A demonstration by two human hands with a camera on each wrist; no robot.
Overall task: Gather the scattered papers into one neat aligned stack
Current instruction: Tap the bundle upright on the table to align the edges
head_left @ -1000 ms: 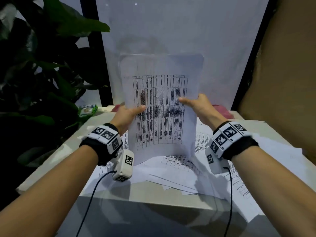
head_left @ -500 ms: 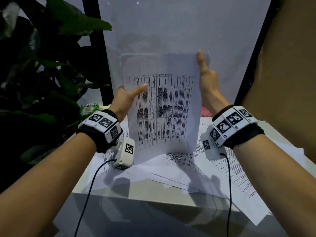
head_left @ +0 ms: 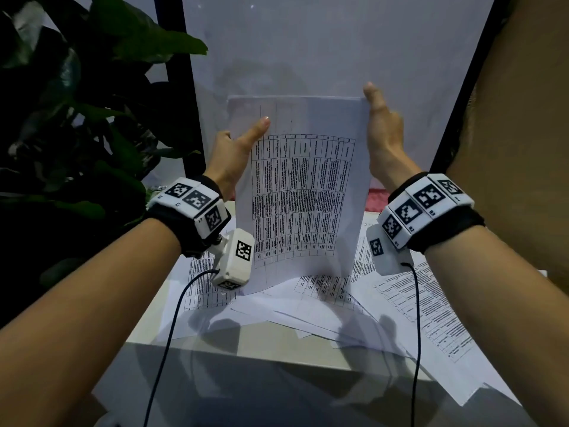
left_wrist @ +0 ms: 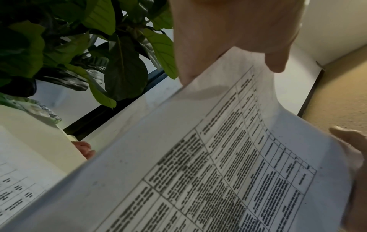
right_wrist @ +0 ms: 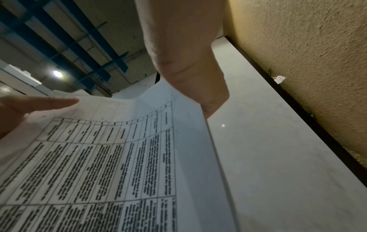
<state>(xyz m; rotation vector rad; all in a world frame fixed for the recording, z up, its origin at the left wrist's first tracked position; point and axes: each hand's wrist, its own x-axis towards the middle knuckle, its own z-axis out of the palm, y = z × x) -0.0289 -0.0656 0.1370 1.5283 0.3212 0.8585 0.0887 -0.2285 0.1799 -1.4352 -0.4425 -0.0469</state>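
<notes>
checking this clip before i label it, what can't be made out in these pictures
- Printed text on the held sheets: too blurred to read in all three views.
- How many sheets are held: only the front page shows in the head view.
- Left hand fingers: behind the sheets; only the thumb shows.
- Right hand fingers: head view cannot settle whether they curl behind the edge.
- Loose papers on the table: partly covered by the arms and the held sheets.

Matt printed paper sheets [head_left: 303,192]; rough textured wall [right_wrist: 307,55].
</notes>
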